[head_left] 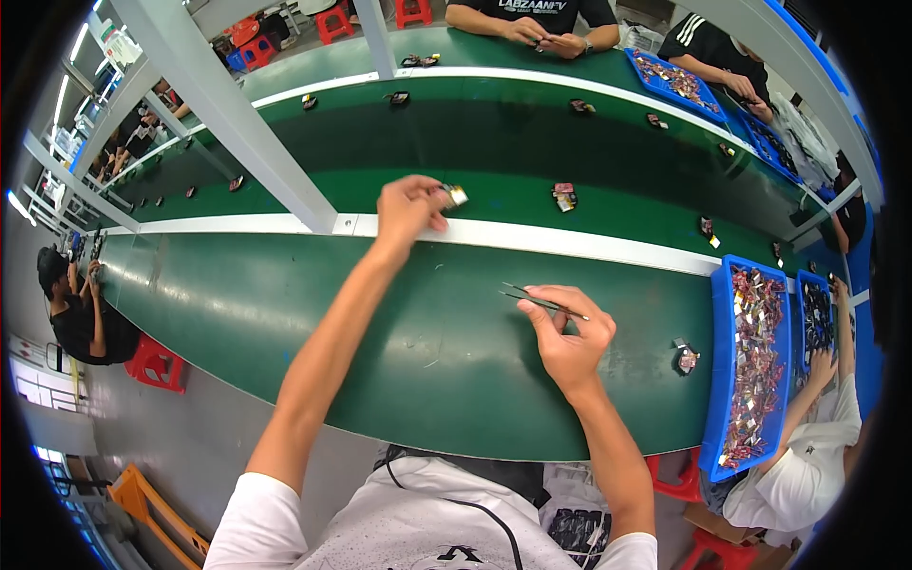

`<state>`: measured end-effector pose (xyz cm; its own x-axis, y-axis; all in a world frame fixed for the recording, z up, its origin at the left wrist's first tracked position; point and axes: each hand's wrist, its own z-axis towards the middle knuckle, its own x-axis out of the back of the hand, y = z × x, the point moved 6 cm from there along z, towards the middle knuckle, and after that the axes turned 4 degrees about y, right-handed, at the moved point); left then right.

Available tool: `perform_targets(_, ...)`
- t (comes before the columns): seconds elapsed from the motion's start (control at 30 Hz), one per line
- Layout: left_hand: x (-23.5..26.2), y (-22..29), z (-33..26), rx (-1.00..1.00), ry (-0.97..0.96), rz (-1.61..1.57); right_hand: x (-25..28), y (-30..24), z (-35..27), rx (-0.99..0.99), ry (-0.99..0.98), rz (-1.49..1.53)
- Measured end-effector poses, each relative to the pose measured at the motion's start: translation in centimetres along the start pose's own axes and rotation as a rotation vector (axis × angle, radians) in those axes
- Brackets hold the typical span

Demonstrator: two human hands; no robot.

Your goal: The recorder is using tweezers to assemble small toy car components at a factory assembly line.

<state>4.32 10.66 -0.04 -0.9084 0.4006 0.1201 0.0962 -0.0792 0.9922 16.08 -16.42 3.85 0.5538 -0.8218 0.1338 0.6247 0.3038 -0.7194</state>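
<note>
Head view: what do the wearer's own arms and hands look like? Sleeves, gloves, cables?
Left hand and right hand: bare, no gloves; no watch visible on either wrist. Forearms bare. Short white sleeves, part of a white T-shirt with dark speckles and dark print. Thin black cable across the shirt front.

White short-sleeved shirt (389,513), black print (460,554)

The green worktop (237,313) (shiny, with a few pale specks (432,363)) bears a small part (687,359) on the right and, beside it, a blue bin (716,380) of wired pieces (755,361), while small assemblies (564,197) dot the green belt (627,204) beyond.
</note>
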Motion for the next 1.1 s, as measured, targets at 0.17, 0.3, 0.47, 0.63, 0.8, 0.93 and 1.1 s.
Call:
perform_targets(0.17,5.6,-2.0,8.3,-0.233,0.259,0.867,-0.6,-0.2,0.3,0.014,0.006,0.018)
perform_targets(0.3,0.8,3.4,6.4,-0.322,0.412,1.06,0.1,0.1,0.1,0.05,-0.006,-0.047)
perform_targets(0.47,-11.7,3.5,6.9,-0.401,-0.239,0.452,-0.2,0.0,-0.1,0.086,-0.034,-0.07)
perform_targets(0.63,-17.4,3.2,6.5,-0.193,-0.507,0.447,-0.4,0.0,-0.2,0.083,-0.047,-0.082)
perform_targets(0.8,-18.3,2.3,7.0,-0.093,-0.581,0.545,-0.5,0.2,-0.2,0.095,-0.053,-0.087)
perform_targets(0.93,-17.7,2.7,6.9,-0.053,-0.541,0.606,-0.5,0.5,-0.5,0.122,-0.039,-0.045)
perform_targets(1.1,-15.3,2.6,6.1,-0.065,-0.501,0.599,-0.6,0.0,-0.4,0.11,-0.061,-0.035)
